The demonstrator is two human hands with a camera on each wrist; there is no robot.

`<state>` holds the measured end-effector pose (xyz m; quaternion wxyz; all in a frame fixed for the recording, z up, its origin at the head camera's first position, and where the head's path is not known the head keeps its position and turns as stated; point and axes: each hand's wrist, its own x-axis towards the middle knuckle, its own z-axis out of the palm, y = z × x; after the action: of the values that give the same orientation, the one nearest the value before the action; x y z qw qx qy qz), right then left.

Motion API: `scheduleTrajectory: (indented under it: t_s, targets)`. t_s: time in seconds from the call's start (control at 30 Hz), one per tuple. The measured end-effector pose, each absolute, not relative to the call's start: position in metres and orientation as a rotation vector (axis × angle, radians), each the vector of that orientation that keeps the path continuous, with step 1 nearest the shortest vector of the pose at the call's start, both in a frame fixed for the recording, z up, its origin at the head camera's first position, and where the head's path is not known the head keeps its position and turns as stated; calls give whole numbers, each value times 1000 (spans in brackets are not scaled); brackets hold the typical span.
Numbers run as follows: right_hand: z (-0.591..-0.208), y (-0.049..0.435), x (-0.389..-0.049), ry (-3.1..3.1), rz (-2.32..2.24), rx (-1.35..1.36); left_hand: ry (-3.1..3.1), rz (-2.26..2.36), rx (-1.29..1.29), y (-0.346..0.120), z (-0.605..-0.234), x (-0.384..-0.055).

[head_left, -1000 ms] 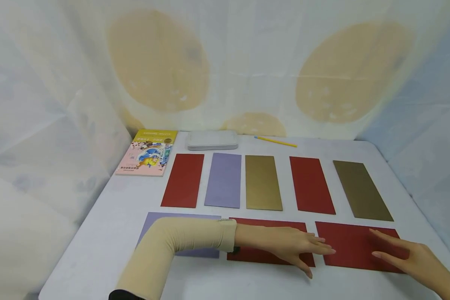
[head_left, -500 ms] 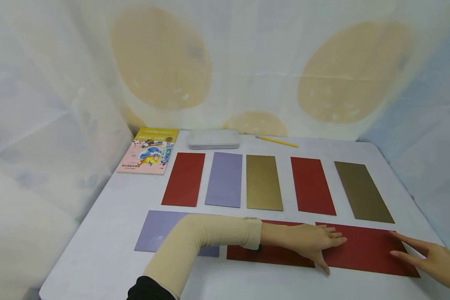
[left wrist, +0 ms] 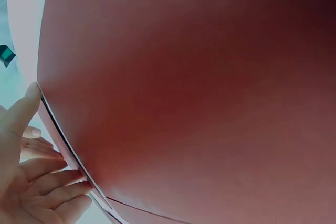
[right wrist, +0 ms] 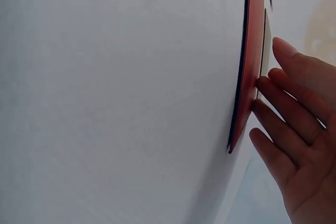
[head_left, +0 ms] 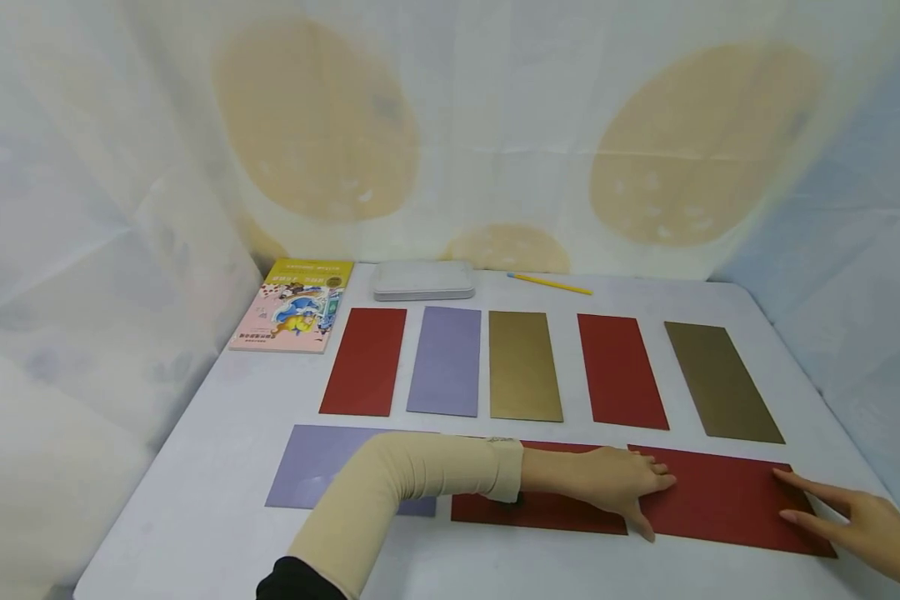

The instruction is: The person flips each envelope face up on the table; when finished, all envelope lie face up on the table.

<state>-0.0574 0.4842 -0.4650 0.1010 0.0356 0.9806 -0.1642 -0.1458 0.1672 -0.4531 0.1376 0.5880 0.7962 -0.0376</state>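
Observation:
In the head view my left hand (head_left: 617, 483), at the end of a cream sleeve (head_left: 420, 462), reaches across the middle red card (head_left: 562, 518). Its straight fingertips overlap the left end of the right-hand red card (head_left: 720, 496), and its thumb points toward me. My right hand (head_left: 862, 521) is at that card's right end, thumb and forefinger extended over it. The left wrist view shows the left fingers (left wrist: 58, 182) stretched along a red card edge. In the right wrist view the right fingers (right wrist: 283, 129) are nearly straight beside the red card's edge. Sleeve and hand hide part of the middle card.
Behind stands a row of upright-laid cards: red (head_left: 363, 362), lilac (head_left: 444, 362), gold (head_left: 525, 367), red (head_left: 622, 371) and olive (head_left: 723, 382). A lilac card (head_left: 315, 467) lies front left. Further back are a booklet (head_left: 296, 308), a grey case (head_left: 423, 282) and a yellow pencil (head_left: 551, 284).
My left hand has moved right, from above the middle red card to the left end of the right-hand one. My right hand has shifted right, uncovering more of that card's near right corner.

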Motion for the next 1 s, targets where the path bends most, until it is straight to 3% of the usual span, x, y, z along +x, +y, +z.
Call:
scheduleTrajectory:
  t_s: [0.6, 0.83, 1.0]
  targets:
    - [-465, 480, -19, 3103, -590, 258, 2275, 43, 1694, 161, -445, -153]
    - [-476, 480, -7, 3271, -923, 53, 2215, 236, 1611, 158, -444, -157]
    - [-470, 476, -7, 3280, -1015, 209, 2164, 394, 1569, 155, -443, -160]
